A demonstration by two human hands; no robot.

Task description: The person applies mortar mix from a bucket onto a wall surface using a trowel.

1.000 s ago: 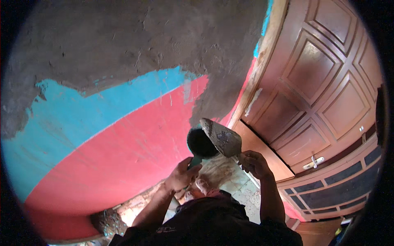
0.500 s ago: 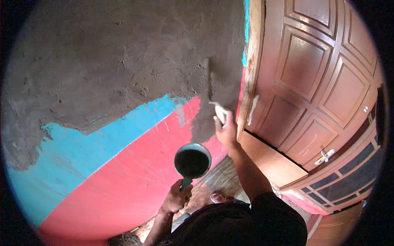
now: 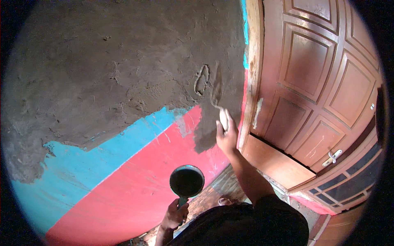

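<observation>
My right hand [image 3: 228, 137] is closed round the pale handle of a trowel [image 3: 216, 91], whose narrow grey blade points up in front of the wall. Left of the blade, a raised ridge of wet mortar [image 3: 201, 80] stands out on the grey-brown plaster [image 3: 152, 53]. Lower down, my left hand [image 3: 175, 215] grips the handle of a round dipper [image 3: 187, 168]. Dark material lies inside its bowl; how much is hard to make out. Below the plaster's ragged edge, blue paint [image 3: 111, 145] and pink paint [image 3: 135, 176] show on the wall.
A wooden frame [image 3: 251, 78] borders the plaster on the right, beside a brown panelled door [image 3: 305, 61] with a metal handle [image 3: 332, 158]. A plain board [image 3: 279, 160] crosses the door's bottom. Wood-patterned flooring [image 3: 225, 182] lies below.
The trowel's blade has turned to show more of its face and come off the spot where a mortar ridge now shows. My left hand and the dipper sit slightly lower in view.
</observation>
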